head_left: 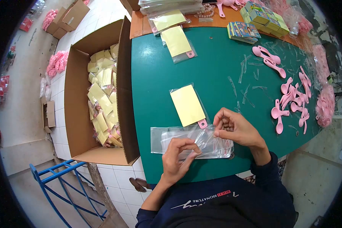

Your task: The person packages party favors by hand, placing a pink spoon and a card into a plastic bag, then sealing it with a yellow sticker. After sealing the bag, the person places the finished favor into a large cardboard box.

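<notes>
A stack of clear plastic bags (161, 140) lies on the green table (212, 60) near its front edge. My left hand (177, 159) pinches the top bag at its near side. My right hand (235, 128) pinches the same bag at its right end, fingers curled together. Just beyond the bags lies a packed bag with a yellow card (187, 105) and a pink handle tip (202, 123) sticking out. Loose pink spoons (290, 100) lie to the right of my right hand.
An open cardboard box (74, 106) full of yellow-card packs stands on the floor at the left. More yellow packs (176, 40), small coloured card boxes (244, 31) and bags of pink items (325, 104) sit at the table's far and right edges. A blue metal frame (64, 182) stands lower left.
</notes>
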Tool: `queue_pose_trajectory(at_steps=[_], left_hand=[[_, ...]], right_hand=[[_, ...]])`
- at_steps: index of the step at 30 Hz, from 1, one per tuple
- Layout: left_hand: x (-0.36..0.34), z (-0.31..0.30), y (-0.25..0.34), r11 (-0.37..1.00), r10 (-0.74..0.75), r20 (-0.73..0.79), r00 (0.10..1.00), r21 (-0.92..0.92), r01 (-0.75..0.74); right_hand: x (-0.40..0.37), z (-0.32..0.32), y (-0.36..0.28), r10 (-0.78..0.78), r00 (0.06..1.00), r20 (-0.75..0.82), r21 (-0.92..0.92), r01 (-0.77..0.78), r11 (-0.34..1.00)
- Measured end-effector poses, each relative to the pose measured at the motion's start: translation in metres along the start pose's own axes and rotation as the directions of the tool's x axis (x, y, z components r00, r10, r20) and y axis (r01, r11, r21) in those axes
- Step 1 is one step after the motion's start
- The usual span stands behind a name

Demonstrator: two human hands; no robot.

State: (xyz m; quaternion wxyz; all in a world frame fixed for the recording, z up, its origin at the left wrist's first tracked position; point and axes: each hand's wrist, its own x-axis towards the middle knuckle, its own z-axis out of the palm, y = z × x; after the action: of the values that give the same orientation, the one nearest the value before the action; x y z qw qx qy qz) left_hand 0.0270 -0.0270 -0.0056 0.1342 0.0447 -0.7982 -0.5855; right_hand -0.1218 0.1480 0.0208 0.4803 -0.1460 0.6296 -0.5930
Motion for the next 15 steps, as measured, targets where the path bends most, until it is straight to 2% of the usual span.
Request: queue_pose_trajectory(at_steps=[2, 15], left_hand=[[-0.002, -0.006, 0.000, 1.000, -0.010, 0.028, 1.000, -0.015, 0.010], [-0.021, -0.036, -0.010, 0.986, -0.098, -0.036, 0.995, -0.138, 0.092]], right_hand=[[-0.001, 0.000, -0.002, -0.012, 1.000, -0.011, -0.014, 0.012, 1.000], [-0.002, -0.003, 0.000, -0.029, 0.999, -0.015, -0.077, 0.028, 0.997]])
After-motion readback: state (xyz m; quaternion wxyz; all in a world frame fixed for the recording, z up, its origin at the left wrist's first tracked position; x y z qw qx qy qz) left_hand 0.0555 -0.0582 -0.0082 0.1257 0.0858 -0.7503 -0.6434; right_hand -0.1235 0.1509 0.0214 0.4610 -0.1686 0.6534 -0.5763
